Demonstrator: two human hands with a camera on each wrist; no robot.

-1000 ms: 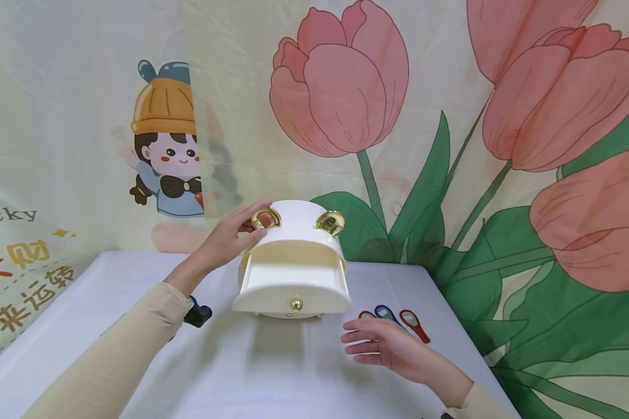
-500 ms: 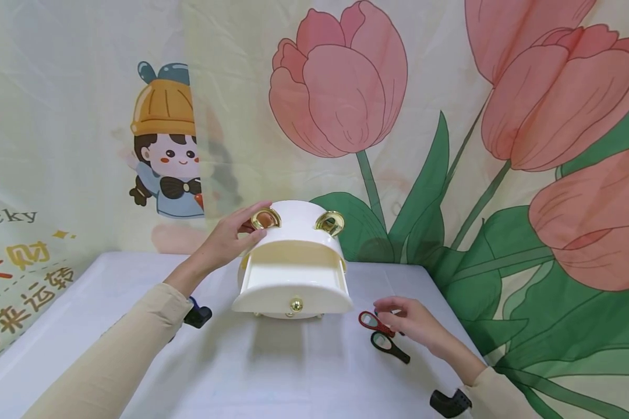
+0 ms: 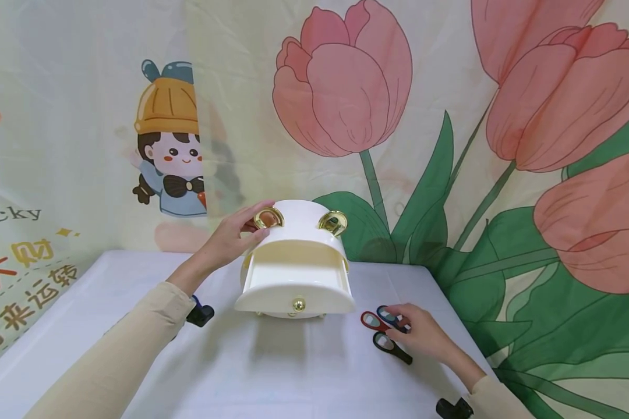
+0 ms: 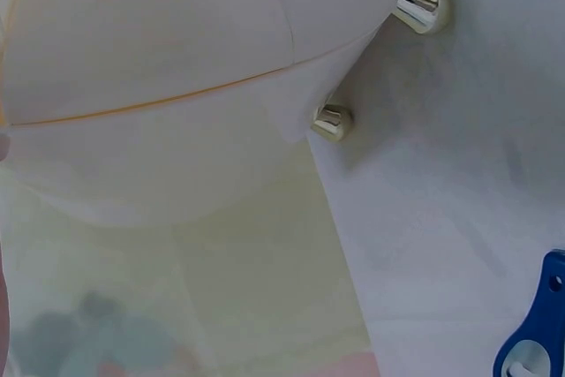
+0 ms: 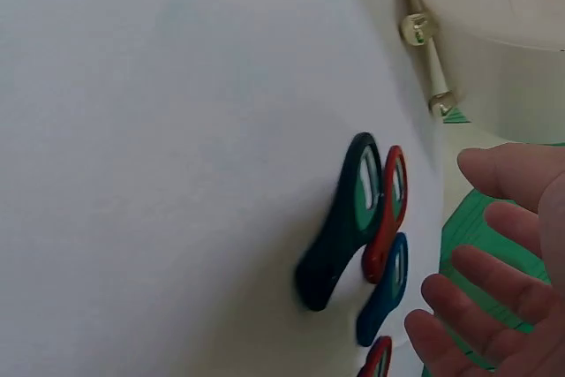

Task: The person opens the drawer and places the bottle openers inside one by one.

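Observation:
A white drawer box (image 3: 296, 218) with two gold-rimmed round knobs on top stands on the table, its front drawer (image 3: 272, 299) pulled out. My left hand (image 3: 230, 237) grips the box's upper left side by one gold ring (image 3: 276, 219), thumb in front. To the right lie small magnifying glasses: a black one (image 3: 398, 352), a red one (image 3: 365, 322) and a blue one (image 3: 384, 316). Over them hovers my right hand (image 3: 421, 331), fingertips right at the blue one. In the right wrist view, its fingers (image 5: 481, 311) are spread, and a second red magnifying glass (image 5: 378, 361) shows.
The table (image 3: 293, 378) has a white cloth. In the left wrist view, another blue magnifying glass (image 4: 531, 328) lies beside the box, near its gold feet (image 4: 332, 121). A printed tulip curtain (image 3: 346, 99) hangs behind. A black wrist camera (image 3: 455, 408) sits at my right cuff.
My right hand has moved right and back over the magnifying glasses, uncovering the black one, then lowered to the blue one. The left hand has kept its hold on the box.

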